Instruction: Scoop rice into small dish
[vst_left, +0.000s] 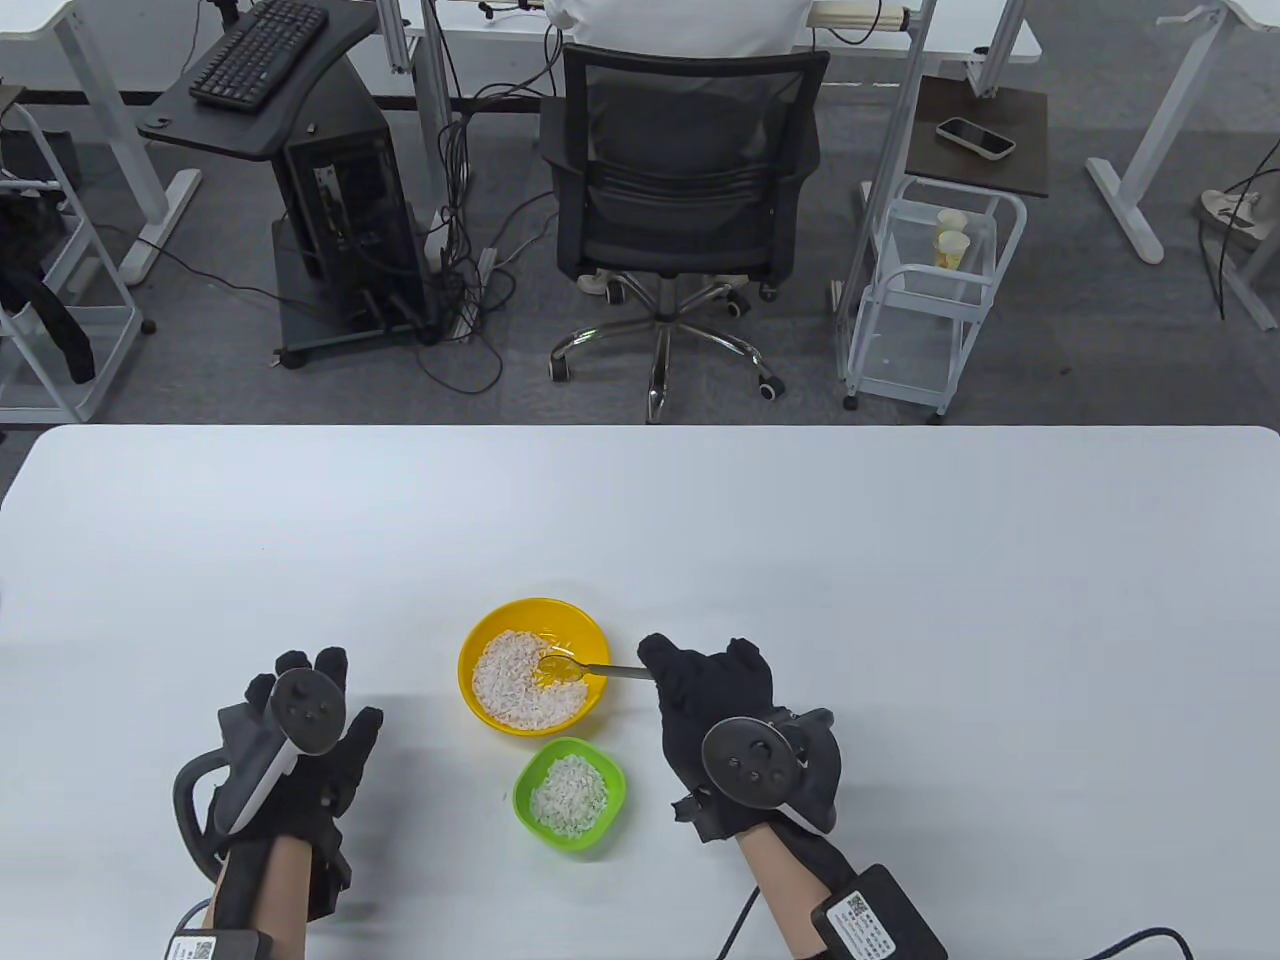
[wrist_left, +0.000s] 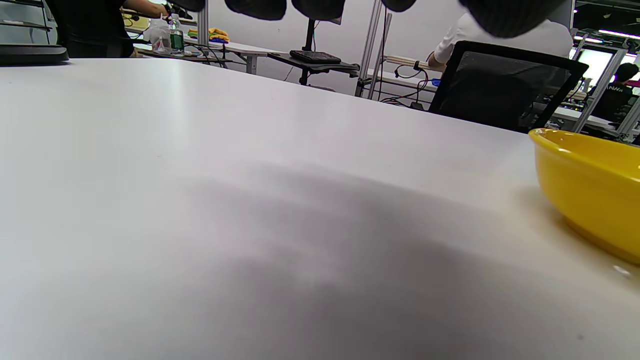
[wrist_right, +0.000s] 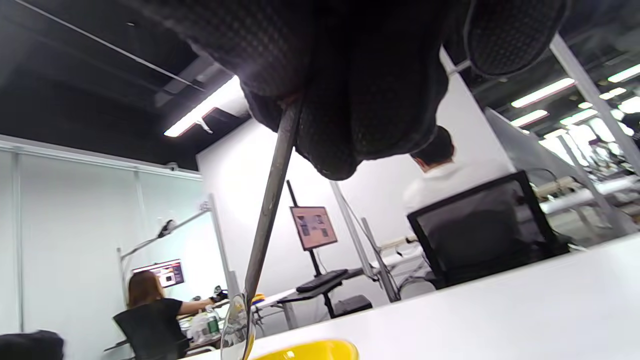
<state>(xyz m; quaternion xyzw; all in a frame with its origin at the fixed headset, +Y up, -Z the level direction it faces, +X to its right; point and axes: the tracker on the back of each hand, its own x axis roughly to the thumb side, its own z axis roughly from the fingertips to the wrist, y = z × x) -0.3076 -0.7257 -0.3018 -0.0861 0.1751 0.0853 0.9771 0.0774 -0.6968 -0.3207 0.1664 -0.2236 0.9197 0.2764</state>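
Note:
A yellow bowl (vst_left: 590, 640) with rice stands near the table's front middle; its wall shows in the left wrist view (wrist_left: 590, 185) and its rim in the right wrist view (wrist_right: 310, 351). A small green dish (vst_left: 612, 800) with some rice stands just in front of it. My right hand (vst_left: 715, 700) grips a metal spoon (vst_left: 580, 670) by the handle; the spoon's bowl lies inside the yellow bowl over the rice. The spoon also shows in the right wrist view (wrist_right: 267, 215). My left hand (vst_left: 305, 740) rests flat on the table, left of the bowls, holding nothing.
The white table (vst_left: 640, 520) stretches wide behind and beside the bowls. An office chair (vst_left: 680, 200) and a white wire cart (vst_left: 930, 290) stand beyond the far edge.

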